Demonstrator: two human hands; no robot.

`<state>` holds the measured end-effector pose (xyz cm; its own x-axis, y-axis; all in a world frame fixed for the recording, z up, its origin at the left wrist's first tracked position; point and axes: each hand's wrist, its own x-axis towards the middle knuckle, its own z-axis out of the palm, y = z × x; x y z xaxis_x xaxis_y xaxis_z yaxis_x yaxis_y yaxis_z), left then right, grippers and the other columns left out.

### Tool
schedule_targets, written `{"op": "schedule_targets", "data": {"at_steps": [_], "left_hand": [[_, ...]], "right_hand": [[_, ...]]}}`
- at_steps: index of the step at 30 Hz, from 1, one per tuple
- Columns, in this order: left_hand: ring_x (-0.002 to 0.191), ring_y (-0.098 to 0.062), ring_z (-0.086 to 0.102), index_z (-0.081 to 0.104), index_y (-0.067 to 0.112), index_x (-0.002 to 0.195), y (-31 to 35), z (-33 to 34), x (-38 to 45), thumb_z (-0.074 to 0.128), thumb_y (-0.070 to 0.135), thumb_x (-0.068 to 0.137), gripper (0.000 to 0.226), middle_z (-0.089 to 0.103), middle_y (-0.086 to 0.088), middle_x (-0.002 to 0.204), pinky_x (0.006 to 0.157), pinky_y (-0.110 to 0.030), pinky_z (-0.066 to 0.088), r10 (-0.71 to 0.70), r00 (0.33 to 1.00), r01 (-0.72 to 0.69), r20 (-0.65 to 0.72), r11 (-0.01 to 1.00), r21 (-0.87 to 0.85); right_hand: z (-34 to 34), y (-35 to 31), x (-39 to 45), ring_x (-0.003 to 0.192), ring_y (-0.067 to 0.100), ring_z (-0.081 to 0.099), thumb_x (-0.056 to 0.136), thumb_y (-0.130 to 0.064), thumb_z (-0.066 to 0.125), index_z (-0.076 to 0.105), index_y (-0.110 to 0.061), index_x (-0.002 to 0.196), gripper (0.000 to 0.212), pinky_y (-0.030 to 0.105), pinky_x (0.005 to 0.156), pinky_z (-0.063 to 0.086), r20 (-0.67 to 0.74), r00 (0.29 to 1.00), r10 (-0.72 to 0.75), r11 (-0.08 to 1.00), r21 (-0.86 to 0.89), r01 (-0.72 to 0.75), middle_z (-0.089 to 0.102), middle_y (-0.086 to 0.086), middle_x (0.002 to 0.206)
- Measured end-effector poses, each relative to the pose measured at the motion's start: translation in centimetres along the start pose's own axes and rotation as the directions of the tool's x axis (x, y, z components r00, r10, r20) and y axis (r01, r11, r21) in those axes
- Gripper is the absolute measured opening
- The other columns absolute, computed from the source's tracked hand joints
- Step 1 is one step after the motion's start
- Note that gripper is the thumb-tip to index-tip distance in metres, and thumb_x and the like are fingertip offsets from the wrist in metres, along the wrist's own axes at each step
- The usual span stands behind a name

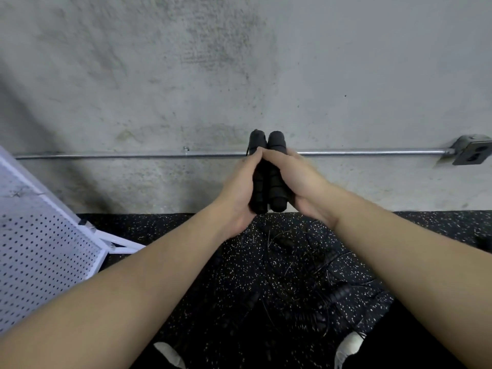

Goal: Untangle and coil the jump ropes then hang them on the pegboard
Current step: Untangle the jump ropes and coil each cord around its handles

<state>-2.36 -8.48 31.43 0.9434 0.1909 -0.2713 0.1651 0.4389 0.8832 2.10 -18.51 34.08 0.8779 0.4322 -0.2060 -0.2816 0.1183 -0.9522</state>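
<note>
Two black handles (pixel 267 171) are held upright, side by side and touching, clasped between left hand (pixel 237 193) and right hand (pixel 302 182); fingers are curled round them. Tangled ropes (pixel 306 283) lie on the floor (pixel 186 262) below. Pegboard (pixel 40 249) leans at left.

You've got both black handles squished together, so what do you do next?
Probably lift the two handles higher, held between both hands, to draw their cord out of the tangled ropes on the floor, since the cord isn't coiled yet and the pegboard waits on the left.
</note>
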Motion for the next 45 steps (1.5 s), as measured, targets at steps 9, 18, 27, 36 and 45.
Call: {"op": "schedule_targets", "data": {"at_steps": [9,18,27,36,45], "left_hand": [[0.098,-0.034,0.074,0.053,0.023,0.145,1.6,-1.4,-1.3,0.045,0.039,0.108,0.041,0.069,-0.01,0.131,0.088,-0.06,0.058,-0.081,0.977,0.103,0.199,0.989,-0.104],[0.081,-0.028,0.064,0.063,0.011,0.122,2.6,-2.3,-1.8,0.048,0.03,0.099,0.034,0.068,-0.015,0.103,0.072,-0.04,0.049,-0.197,0.937,0.232,0.289,0.968,-0.092],[0.076,-0.029,0.065,0.052,0.017,0.143,3.2,-2.0,-1.2,0.048,0.026,0.102,0.043,0.068,-0.018,0.101,0.067,-0.037,0.052,-0.215,0.927,0.185,0.306,0.975,0.126],[0.079,-0.028,0.061,0.054,0.033,0.143,4.3,-3.9,-0.8,0.055,0.021,0.094,0.05,0.068,-0.023,0.115,0.068,-0.036,0.05,-0.285,0.832,0.093,0.476,0.917,0.388],[0.091,-0.03,0.064,0.05,0.039,0.147,4.6,-5.4,-0.3,0.058,0.02,0.091,0.06,0.066,-0.025,0.128,0.076,-0.038,0.05,-0.355,0.798,0.087,0.487,0.868,0.489]], "right_hand": [[-0.2,0.3,0.9,0.093,0.007,0.063,0.1,-0.059,0.044,0.053,-0.023,0.128,0.047,0.032,0.084,0.053,0.015,0.995,-0.103,0.864,-0.494,0.097,0.064,-0.007,0.102],[-1.8,-0.2,0.6,0.105,0.009,0.063,0.102,-0.064,0.034,0.054,-0.031,0.126,0.045,0.038,0.105,0.046,0.172,0.984,-0.048,0.76,-0.633,0.147,0.065,-0.012,0.109],[-4.8,-2.4,1.0,0.056,0.018,0.047,0.09,-0.073,0.051,0.051,-0.02,0.068,0.057,0.03,0.058,0.04,0.009,0.992,-0.125,0.603,-0.794,0.083,0.05,0.004,0.064],[-5.9,-1.9,2.4,0.101,0.003,0.055,0.101,-0.051,0.045,0.06,-0.033,0.098,0.023,0.028,0.1,0.042,0.173,0.858,-0.484,0.499,-0.751,0.433,0.06,-0.021,0.101],[-6.2,-2.4,1.7,0.04,0.01,0.041,0.101,-0.065,0.032,0.053,-0.013,0.059,0.07,0.029,0.056,0.038,0.099,0.995,-0.034,0.454,-0.885,0.104,0.043,-0.007,0.043]]}}
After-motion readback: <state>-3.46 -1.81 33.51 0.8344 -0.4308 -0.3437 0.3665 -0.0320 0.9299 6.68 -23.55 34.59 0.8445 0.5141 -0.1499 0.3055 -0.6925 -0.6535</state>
